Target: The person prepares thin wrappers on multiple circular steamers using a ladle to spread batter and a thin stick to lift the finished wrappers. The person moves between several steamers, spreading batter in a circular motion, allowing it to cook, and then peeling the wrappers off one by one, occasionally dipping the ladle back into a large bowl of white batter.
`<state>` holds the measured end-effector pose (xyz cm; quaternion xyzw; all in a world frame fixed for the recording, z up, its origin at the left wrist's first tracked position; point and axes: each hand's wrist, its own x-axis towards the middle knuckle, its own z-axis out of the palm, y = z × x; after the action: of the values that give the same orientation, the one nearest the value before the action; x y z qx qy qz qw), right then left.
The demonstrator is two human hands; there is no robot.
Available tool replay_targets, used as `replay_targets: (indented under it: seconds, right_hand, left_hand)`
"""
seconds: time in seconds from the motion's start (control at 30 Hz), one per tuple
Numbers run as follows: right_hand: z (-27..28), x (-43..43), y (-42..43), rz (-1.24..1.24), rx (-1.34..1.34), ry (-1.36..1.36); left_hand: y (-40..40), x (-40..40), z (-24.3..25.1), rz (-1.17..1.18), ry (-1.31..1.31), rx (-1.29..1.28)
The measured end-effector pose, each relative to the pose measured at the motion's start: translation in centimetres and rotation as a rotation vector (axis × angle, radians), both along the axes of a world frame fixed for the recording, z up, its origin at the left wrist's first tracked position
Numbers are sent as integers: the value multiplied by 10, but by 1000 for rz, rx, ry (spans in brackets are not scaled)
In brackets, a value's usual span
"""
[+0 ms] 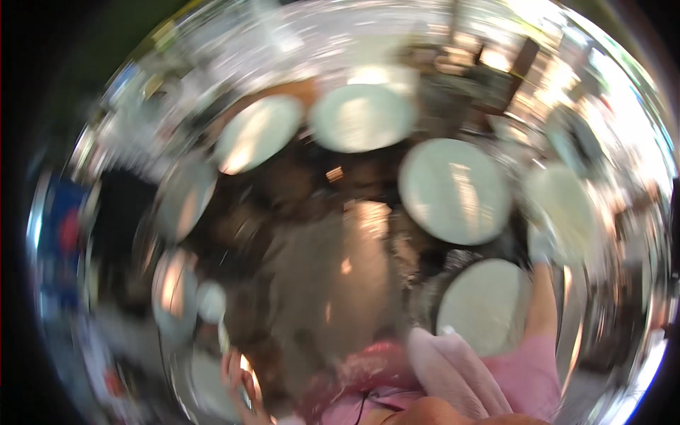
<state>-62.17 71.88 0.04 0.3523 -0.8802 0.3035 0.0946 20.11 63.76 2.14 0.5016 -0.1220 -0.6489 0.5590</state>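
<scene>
Motion blur softens the whole view. My left hand (241,374), at the lower left, has its fingers curled around the pale handle (223,332) of a ladle-like tool. A small round white head (211,303) is at the handle's far end. On the right, my arm is stretched out, and my right hand (542,245) looks white-gloved. It is at the left edge of a pale round disc (566,210); blur hides whether its fingers grip the edge. Just below is another pale disc (481,305), partly behind my right forearm.
More pale round discs curve around me: one front right (454,191), one ahead (363,118), one front left (260,134) and several down the left side (186,202). Dark, wet-looking floor (329,265) lies inside the ring. A pale towel (451,366) hangs over my shoulder.
</scene>
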Motion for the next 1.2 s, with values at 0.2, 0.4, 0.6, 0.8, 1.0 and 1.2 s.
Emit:
replay_targets:
  seconds: [0.2,0.4,0.6,0.8,1.0,1.2]
  right_hand:
    - [-74,218,-24,348,-141,-536]
    - [-34,604,-54,938,473,-1198]
    - [-25,884,-56,1056,1354,-1254]
    - [-146,1031,-61,685,1323,-1354]
    - [-156,1114,-55,686,1702,-1588]
    - [-125,1132,-77,828,1892,-1577]
  left_hand:
    - [94,81,19,178,644,-248]
    - [212,229,-31,620,434,-92]
    - [236,380,-113,750,-68,276]
    - [268,514,-255,815,-303,651]
    - [245,546,-304,560,-442,675]
    - [198,559,-264,366,-213,516]
